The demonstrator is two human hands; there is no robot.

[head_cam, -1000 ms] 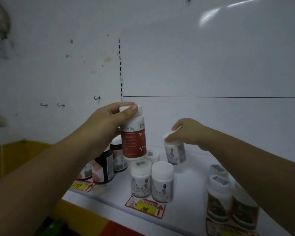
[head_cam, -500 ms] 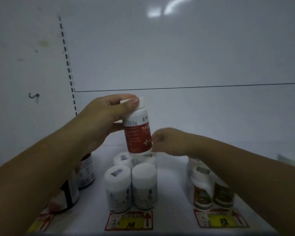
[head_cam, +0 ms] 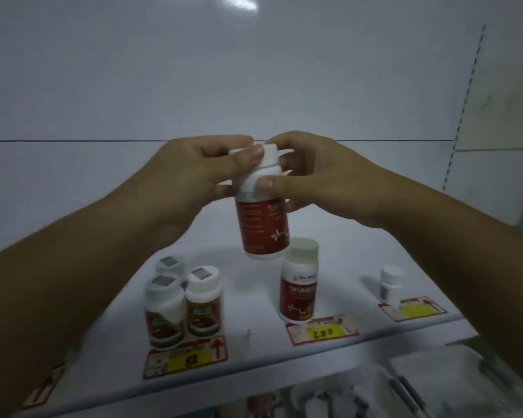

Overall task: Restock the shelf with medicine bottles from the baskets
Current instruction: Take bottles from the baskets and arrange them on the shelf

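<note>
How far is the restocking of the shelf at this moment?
Done: one red-label bottle stands behind the 200 price tag, and three bottles behind the 88 tag. In hand: the left hand and right hand hold a matching red-label bottle in the air. Left: setting it on the shelf. The baskets are not visible.

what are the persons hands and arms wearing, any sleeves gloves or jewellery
Nothing is worn that shows: the left hand and right hand are bare, with no gloves, rings or watch. Both forearms are uncovered to the frame edge, no sleeve in view. Fingernails are short and unpainted.
</note>
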